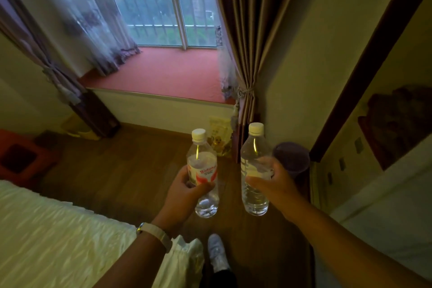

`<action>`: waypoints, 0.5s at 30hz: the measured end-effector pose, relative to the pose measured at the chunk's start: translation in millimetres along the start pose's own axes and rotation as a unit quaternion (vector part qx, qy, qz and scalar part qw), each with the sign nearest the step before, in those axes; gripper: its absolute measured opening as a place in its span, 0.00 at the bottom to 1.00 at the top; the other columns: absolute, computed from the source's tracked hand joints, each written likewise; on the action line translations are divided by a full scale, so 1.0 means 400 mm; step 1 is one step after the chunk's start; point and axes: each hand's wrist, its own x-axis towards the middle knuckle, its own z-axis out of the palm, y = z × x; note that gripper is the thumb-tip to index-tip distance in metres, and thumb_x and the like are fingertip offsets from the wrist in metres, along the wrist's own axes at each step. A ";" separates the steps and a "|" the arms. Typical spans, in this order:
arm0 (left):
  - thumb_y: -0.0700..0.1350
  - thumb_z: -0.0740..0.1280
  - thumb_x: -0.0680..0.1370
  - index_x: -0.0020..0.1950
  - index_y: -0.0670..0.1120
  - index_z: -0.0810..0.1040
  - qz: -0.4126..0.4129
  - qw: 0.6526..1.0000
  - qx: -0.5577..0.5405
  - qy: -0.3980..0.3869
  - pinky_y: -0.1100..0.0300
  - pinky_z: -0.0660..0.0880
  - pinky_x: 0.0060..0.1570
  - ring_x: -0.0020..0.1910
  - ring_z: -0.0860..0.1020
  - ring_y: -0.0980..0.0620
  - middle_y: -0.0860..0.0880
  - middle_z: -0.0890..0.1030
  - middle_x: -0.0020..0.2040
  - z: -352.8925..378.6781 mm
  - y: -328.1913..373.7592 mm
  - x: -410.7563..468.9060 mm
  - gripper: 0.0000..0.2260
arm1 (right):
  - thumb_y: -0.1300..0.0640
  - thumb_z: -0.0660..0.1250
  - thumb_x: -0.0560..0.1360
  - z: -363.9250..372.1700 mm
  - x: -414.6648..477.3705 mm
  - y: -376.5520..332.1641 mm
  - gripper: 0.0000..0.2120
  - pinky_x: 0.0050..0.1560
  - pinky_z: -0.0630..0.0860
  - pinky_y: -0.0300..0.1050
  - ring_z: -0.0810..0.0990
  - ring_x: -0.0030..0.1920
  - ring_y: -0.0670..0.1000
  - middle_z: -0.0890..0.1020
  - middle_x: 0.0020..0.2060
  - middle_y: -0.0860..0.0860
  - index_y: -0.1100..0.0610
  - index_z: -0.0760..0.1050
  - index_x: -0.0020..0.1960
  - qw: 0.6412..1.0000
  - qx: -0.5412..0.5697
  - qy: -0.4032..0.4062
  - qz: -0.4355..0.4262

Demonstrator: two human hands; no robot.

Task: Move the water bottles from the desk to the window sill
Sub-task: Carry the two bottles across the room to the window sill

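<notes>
Clear plastic bottles are held upright, one per hand, above the wooden floor (121, 170). Left hand (184, 190): fingers wrapped around the labelled bottle (203, 170) at mid-body, thumb across the label. Right hand (274, 183): fingers closed around the second bottle (253, 168) likewise. Beyond lies the red window sill (163, 72).

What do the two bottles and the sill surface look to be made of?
Both bottles, left and right: clear thin plastic, glossy, see-through ribbed walls, white caps. Window sill: matte reddish top, possibly painted or stone; blur leaves it open.
</notes>
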 end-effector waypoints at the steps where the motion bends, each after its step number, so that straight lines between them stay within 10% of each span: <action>1: 0.31 0.72 0.71 0.58 0.46 0.75 0.001 1.000 0.003 -0.001 0.68 0.78 0.39 0.44 0.83 0.59 0.49 0.82 0.50 -0.013 -0.005 0.036 0.18 | 0.61 0.76 0.69 0.015 0.038 -0.003 0.22 0.48 0.78 0.45 0.80 0.53 0.49 0.80 0.52 0.48 0.47 0.72 0.56 1.000 -0.003 -0.002 0.000; 15: 0.38 0.74 0.71 0.60 0.50 0.76 0.003 0.999 -0.042 0.002 0.63 0.79 0.42 0.51 0.83 0.51 0.49 0.84 0.53 -0.280 0.087 0.583 0.20 | 0.62 0.77 0.69 0.248 0.564 -0.213 0.21 0.40 0.76 0.39 0.82 0.48 0.48 0.81 0.51 0.49 0.46 0.72 0.54 0.999 -0.038 -0.028 0.003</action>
